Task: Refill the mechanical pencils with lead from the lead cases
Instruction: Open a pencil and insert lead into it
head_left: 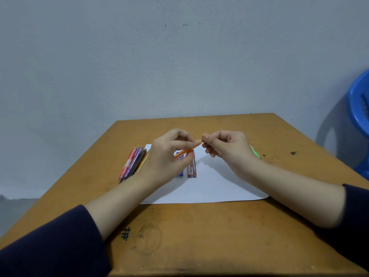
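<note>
My left hand [169, 156] grips an orange mechanical pencil [186, 150] above the white paper [209, 186], its top end pointing up and right. My right hand [227, 148] pinches that top end between thumb and forefinger at about the cap. Under my left hand lie two lead cases on the paper: a red one [191, 166] and a blue one [180, 173], mostly hidden. Several more pencils [132, 162], pink, purple, dark and yellow, lie side by side at the paper's left edge. A green pencil [255, 151] shows behind my right wrist.
The wooden table [199, 232] has pen marks near its front. A grey wall stands right behind its far edge. A blue plastic chair [359, 116] is at the right.
</note>
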`<action>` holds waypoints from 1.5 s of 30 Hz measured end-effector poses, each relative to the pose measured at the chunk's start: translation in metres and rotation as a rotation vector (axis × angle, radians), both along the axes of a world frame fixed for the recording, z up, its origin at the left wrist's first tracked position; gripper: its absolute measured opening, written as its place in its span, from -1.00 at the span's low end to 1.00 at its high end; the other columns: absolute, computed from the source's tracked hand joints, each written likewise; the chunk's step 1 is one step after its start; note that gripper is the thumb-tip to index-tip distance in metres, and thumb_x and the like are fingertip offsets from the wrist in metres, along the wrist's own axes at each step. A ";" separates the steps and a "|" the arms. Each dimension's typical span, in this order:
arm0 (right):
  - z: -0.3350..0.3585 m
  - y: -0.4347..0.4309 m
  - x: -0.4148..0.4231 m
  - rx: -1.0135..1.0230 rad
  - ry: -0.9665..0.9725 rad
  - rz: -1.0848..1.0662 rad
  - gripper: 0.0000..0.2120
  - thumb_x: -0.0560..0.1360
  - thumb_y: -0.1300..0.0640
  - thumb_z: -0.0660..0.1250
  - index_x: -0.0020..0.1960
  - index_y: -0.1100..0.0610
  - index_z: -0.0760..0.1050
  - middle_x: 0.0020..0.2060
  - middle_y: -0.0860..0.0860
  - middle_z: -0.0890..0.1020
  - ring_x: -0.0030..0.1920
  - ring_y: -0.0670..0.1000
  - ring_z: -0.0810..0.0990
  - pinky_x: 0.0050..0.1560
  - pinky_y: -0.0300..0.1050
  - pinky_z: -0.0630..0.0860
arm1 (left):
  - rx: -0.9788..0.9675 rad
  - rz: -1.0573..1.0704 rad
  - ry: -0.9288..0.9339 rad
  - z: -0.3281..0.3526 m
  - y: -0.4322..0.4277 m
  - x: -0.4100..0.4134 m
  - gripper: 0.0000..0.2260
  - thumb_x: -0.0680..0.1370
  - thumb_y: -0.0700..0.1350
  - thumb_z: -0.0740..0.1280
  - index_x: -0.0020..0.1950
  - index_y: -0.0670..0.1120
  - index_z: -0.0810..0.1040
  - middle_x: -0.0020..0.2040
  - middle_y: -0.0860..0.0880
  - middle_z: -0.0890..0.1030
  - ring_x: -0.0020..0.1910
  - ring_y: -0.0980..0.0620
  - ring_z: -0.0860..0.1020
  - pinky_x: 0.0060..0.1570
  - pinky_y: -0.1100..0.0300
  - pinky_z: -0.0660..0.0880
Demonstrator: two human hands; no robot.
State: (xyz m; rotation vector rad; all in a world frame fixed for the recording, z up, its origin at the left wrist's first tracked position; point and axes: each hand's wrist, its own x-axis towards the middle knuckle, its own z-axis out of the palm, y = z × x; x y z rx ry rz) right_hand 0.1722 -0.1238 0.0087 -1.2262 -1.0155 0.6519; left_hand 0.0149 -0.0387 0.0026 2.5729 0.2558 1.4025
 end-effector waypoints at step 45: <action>0.024 0.005 0.024 0.145 1.052 0.255 -0.53 0.57 -0.10 0.07 -0.43 0.13 0.24 -0.53 0.00 0.19 -0.53 -0.02 0.15 -0.44 -0.20 0.16 | -1.763 -0.277 0.343 0.024 -0.037 0.004 -0.59 0.62 0.02 0.16 0.03 -0.31 0.60 -0.11 -0.29 0.67 -0.23 -0.14 0.68 -0.28 0.18 0.62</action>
